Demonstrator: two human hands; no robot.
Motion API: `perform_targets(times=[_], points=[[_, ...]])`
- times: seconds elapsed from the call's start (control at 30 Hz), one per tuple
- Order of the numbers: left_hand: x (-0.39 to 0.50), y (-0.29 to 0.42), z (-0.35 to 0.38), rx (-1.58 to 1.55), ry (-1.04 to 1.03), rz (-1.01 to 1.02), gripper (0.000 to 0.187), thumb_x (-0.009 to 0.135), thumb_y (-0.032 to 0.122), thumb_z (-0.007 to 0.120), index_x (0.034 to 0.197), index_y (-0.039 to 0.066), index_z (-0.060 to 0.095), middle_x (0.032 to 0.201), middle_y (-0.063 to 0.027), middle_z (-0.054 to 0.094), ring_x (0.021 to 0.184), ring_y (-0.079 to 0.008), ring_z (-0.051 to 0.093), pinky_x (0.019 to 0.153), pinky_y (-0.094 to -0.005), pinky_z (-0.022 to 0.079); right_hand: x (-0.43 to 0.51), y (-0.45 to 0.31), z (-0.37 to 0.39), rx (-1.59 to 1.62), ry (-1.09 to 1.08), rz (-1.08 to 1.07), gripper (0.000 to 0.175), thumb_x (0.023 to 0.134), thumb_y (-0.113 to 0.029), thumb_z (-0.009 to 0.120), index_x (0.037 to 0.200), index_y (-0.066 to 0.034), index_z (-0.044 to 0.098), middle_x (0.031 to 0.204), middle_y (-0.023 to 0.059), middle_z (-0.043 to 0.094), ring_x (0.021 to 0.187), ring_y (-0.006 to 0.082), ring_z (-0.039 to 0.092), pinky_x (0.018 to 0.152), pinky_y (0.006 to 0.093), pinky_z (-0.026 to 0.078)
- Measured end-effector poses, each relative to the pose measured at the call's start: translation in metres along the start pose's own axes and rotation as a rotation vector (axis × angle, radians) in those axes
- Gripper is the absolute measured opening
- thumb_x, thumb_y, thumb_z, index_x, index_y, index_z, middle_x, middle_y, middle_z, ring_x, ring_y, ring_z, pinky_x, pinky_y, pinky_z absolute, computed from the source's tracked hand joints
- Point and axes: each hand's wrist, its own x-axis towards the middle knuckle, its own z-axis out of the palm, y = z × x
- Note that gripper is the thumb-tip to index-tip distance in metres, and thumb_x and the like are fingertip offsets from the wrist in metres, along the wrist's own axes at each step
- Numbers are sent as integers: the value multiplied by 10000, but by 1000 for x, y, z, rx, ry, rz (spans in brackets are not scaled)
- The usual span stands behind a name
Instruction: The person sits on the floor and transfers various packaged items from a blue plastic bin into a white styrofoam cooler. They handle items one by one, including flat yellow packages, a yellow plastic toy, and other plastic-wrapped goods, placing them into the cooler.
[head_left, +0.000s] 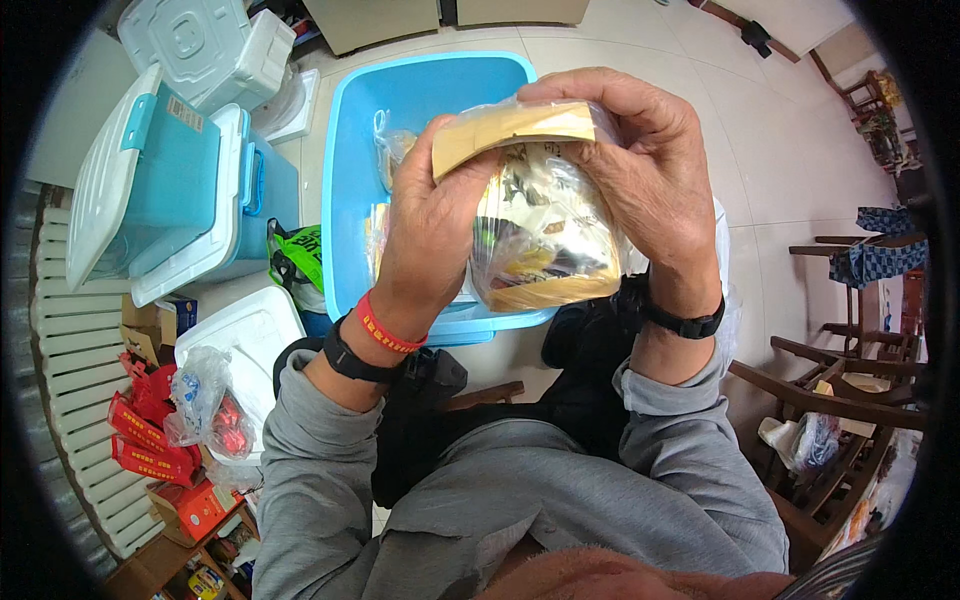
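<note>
Both my hands hold up a clear plastic-wrapped package (551, 232) with tan cardboard edges and printed pictures. A tan cardboard strip (517, 127) runs along its far edge under the plastic. My left hand (439, 217) pinches the strip's left end, thumb below it. At the right end, my right hand (645, 165) curls its fingers over the top with the thumb underneath. Beneath the package stands a blue plastic storage bin (349, 150). Inside it lie a bagged item (394, 146) and some flat printed packets (377, 232), partly hidden by my left hand.
At left stand lidded blue storage boxes (270, 180), a white foam box (262, 49) and a green plastic bag (300, 255). A white lid (277, 322), red paper packaging (154, 442) and a radiator (75, 337) are nearer me. Wooden chairs (832, 405) stand at right.
</note>
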Motion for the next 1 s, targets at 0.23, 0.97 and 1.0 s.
perform_targets(times=[0.23, 0.97, 1.0], points=[[-4, 13, -3, -8, -52, -63, 464, 885, 155, 783, 1240, -16, 538, 1136, -80, 649, 1039, -138, 637, 901, -287, 530, 2, 5, 23, -181, 111, -34, 198, 847, 55, 653, 988, 2, 781, 897, 77, 749, 842, 129, 703, 766, 250, 569], [-8, 14, 4, 49, -17, -93, 503, 868, 32, 680, 1304, -30, 439, 1171, -134, 620, 1051, -183, 663, 899, -318, 567, 11, 12, -9, 321, -47, 357, 215, 854, 40, 675, 1054, 67, 748, 953, 166, 749, 815, 183, 731, 775, 280, 601], [-7, 13, 4, 50, -16, -94, 499, 871, 28, 676, 1304, -29, 437, 1175, -135, 620, 1055, -183, 662, 901, -318, 567, 11, 12, -9, 322, -49, 348, 216, 852, 44, 674, 1054, 68, 748, 955, 167, 749, 816, 185, 733, 776, 281, 603]])
